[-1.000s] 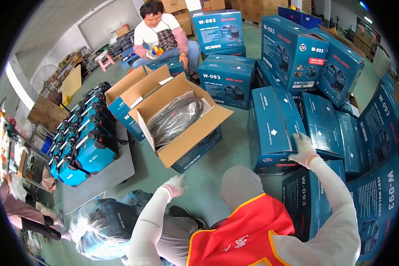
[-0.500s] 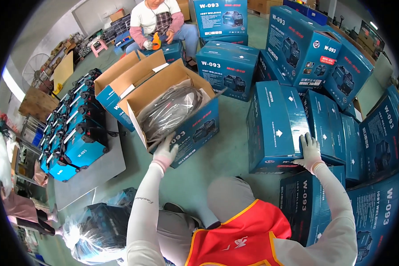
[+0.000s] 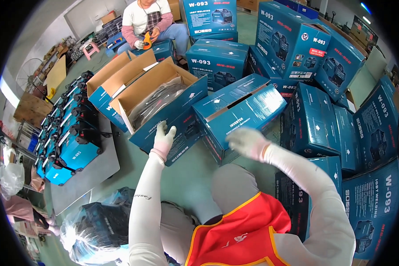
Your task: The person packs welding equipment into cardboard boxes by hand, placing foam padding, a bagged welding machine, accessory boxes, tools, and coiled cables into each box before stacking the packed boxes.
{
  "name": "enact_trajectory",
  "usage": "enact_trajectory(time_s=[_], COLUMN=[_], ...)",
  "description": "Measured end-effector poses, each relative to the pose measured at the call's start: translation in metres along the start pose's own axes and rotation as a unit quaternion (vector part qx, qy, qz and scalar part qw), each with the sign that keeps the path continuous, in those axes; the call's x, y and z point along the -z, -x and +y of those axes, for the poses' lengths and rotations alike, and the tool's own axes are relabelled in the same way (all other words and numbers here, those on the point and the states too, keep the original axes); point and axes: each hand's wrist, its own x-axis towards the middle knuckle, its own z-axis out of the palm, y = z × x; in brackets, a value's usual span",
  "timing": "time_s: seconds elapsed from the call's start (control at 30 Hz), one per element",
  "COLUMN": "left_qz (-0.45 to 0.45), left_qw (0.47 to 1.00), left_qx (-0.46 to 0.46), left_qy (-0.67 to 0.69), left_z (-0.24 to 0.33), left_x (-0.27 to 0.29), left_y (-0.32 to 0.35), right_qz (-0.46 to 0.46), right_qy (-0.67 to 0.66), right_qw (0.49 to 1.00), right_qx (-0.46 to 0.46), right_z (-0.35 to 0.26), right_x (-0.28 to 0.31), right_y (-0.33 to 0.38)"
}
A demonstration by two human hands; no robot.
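My left hand (image 3: 164, 141), in a white glove with the fingers apart, rests against the near side of an open blue carton (image 3: 181, 116). Inside that carton lies a grey, plastic-wrapped bundle (image 3: 157, 103), partly hidden by the near wall. Right beside it stands another blue carton (image 3: 252, 113), its top flaps folded down with a narrow gap between them. Over that carton's near top edge is my right hand (image 3: 248, 144), also gloved; motion smears its fingers, and whether it touches the cardboard is unclear.
Several blue cartons (image 3: 312, 119) stand stacked to the right and beyond. Another open carton (image 3: 106, 99) is behind the first. Rows of blue machines (image 3: 77, 155) sit on a grey platform (image 3: 104, 170) at left. A plastic-wrapped machine (image 3: 102, 226) lies near left. A seated person (image 3: 146, 22) holds something orange.
The carton at right has swung round and shifted left, up beside the open carton. My right hand has moved left with it. The open carton's near side now hides more of the bundle.
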Motion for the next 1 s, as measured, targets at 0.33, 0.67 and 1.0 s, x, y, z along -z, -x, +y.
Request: enact_trajectory(time_s=[0.33,0.67,1.0], left_qz=[-0.002,0.024,-0.025], left_qw=[0.993,0.997,0.998], left_qx=[0.003,-0.067,-0.034], left_qy=[0.118,0.012,0.039], left_z=[0.008,0.016,0.036], left_x=[0.029,0.026,0.027], left_y=[0.021,0.032,0.021], right_qz=[0.086,0.14,0.037], right_qy=[0.222,0.148,0.135], right_qw=[0.949,0.828,0.939], right_qx=[-0.205,-0.523,-0.314], right_z=[0.124,0.25,0.13], right_x=[0.068,0.066,0.006], right_y=[-0.129,-0.104,-0.129])
